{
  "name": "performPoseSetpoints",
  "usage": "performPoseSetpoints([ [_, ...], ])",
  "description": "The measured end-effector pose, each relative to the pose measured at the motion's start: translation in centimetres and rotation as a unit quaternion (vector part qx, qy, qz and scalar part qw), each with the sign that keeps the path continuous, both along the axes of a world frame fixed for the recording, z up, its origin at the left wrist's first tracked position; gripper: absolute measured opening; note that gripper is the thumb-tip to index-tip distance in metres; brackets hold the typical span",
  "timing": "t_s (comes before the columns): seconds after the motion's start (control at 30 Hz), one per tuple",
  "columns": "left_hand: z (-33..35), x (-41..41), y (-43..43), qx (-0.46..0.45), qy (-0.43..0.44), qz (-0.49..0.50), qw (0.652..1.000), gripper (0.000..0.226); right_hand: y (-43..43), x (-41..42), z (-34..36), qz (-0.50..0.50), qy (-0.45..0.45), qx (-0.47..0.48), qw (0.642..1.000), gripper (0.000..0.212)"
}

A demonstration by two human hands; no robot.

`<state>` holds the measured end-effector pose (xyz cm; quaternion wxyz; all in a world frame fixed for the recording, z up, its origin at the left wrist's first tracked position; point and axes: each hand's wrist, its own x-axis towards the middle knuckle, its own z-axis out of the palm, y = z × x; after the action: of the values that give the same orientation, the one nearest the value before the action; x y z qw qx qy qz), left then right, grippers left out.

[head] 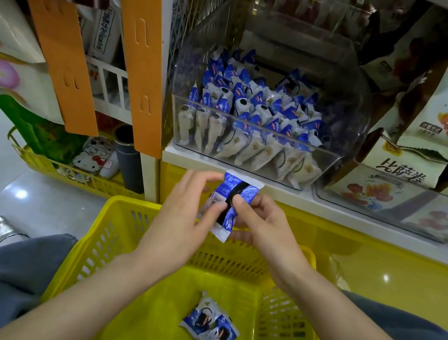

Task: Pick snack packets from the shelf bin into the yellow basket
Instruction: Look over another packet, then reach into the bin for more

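Both hands pinch one snack packet [231, 204]: left hand [185, 208], right hand [264, 224]. Packet long axis near upright between fingertips; yellow basket [123, 230] directly below.

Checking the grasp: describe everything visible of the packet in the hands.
The held packet is a small glossy blue-and-white pouch, plastic by its look, with a black patch mid-face and crimped white ends. Roughly upright, it is pinched by the left hand and right hand from either side, above the far rim of the yellow basket.
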<state>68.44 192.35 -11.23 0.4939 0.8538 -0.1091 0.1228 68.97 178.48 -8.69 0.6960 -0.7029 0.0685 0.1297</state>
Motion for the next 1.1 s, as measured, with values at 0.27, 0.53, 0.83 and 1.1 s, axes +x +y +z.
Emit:
performPoseSetpoints([
  [0.27,0.3,-0.1,-0.6,-0.164,0.113,-0.067,0.978,0.025,-0.1,0.0,-0.1,0.009,-0.024,-0.068,0.997,0.025],
  [0.53,-0.3,-0.3,0.0,0.037,0.034,-0.053,0.997,0.027,0.1,-0.2,-0.8,0.039,-0.049,-0.072,0.995,0.037],
  [0.83,-0.7,0.5,0.6,0.056,0.022,-0.017,0.998,0.008,0.6,-0.2,-1.0,0.087,-0.065,-0.106,0.988,0.027],
  [1.1,-0.6,0.8,0.0,-0.02,0.057,-0.045,0.997,0.022,0.3,0.8,-0.1,0.055,-0.04,-0.049,0.996,0.043],
])
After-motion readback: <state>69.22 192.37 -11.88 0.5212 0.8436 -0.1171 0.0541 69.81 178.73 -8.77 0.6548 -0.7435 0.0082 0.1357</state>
